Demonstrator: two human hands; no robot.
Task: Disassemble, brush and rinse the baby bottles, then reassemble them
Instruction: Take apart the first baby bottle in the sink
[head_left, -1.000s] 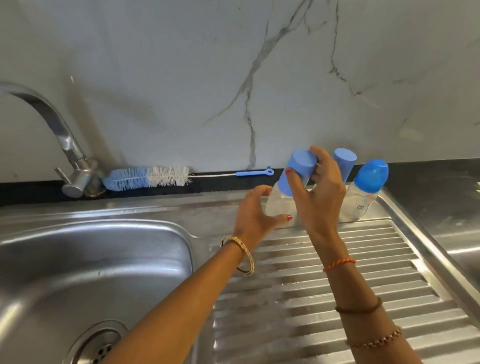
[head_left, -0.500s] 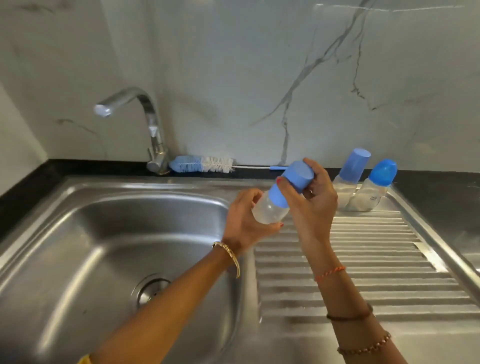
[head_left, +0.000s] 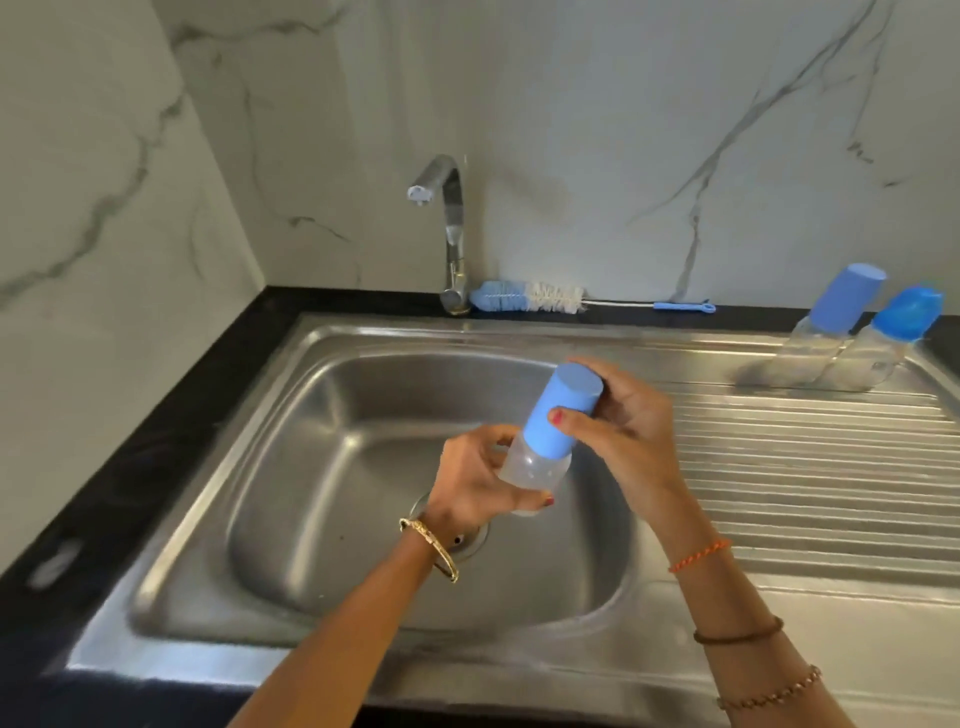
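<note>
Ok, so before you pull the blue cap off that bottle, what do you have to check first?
1. Left hand holds the clear plastic bottle body firmly: ok.
2. Right hand has its fingers curled round the tall light blue cap: ok.
3. Bottle held over the steel sink basin, so drips land inside: ok.
4. Long blue and white bottle brush lies on the ledge by the curved steel tap: ok.
5. Water running from the tap: not ok, no stream shows.
6. Whether the bottle holds liquid: cannot tell.
</note>
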